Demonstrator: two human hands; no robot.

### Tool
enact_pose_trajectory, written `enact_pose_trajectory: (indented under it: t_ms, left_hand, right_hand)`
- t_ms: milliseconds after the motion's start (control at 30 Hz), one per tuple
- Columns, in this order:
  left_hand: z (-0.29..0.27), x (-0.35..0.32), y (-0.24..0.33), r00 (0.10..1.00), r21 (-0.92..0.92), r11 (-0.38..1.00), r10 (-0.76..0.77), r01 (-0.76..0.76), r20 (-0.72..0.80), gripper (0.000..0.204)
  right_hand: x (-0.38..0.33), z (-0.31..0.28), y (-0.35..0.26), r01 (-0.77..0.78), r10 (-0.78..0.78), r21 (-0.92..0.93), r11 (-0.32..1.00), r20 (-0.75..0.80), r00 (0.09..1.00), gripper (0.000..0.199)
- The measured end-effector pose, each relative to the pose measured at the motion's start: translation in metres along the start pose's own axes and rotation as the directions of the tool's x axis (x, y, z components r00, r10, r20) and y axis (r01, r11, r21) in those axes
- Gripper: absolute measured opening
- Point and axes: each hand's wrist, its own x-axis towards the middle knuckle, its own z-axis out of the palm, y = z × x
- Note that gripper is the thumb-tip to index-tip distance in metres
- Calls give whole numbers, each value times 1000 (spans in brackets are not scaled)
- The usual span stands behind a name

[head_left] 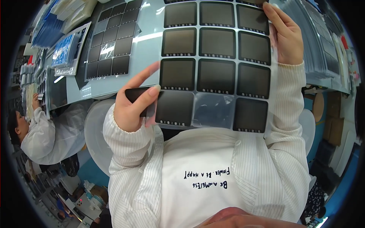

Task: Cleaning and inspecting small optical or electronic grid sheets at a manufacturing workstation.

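Observation:
A clear plastic sheet (196,76) carrying rows of dark rectangular panels hangs raised and slightly tilted before my chest. One pocket (213,110) in its nearest row shows clear, without a dark panel. My left hand (133,104) grips the sheet's lower left corner, thumb in front. A separate dark panel (134,95) sits in the same grip, partly covered by the thumb. Higher up, my right hand (287,40) pinches the sheet's right edge, fingertips near its upper corner. The sheet's far end runs out of the picture.
Another sheet of dark panels (110,45) lies on the pale glass-topped table (148,49). Blue-wrapped packs (64,51) and stacked film are at the far left. Tall stacks of plastic sheets (315,41) stand on the right. A person in white (53,129) works at left.

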Motion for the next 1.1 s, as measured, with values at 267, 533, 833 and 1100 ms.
enact_pose_trajectory:
  t_ms: [267, 533, 833, 1100]
  left_hand:
    - [-3, -2, -16, 999, -174, 985, -7, 13, 34, 52]
    - [-3, -2, -16, 1000, -181, 983, -17, 21, 19, 52]
    - [11, 3, -26, 997, 142, 989, 38, -27, -69, 56]
    - [23, 7, -28, 985, 427, 902, 11, 65, -174, 67]
  right_hand:
    - [7, -50, 24, -15, 27, -94, 995, 122, 992, 27]
    - [4, -45, 25, -25, 47, -193, 981, 113, 992, 28]
    - [6, -41, 51, -303, 318, -104, 947, 205, 926, 37]
    - [-29, -33, 54, -527, 594, -319, 787, 166, 787, 75]
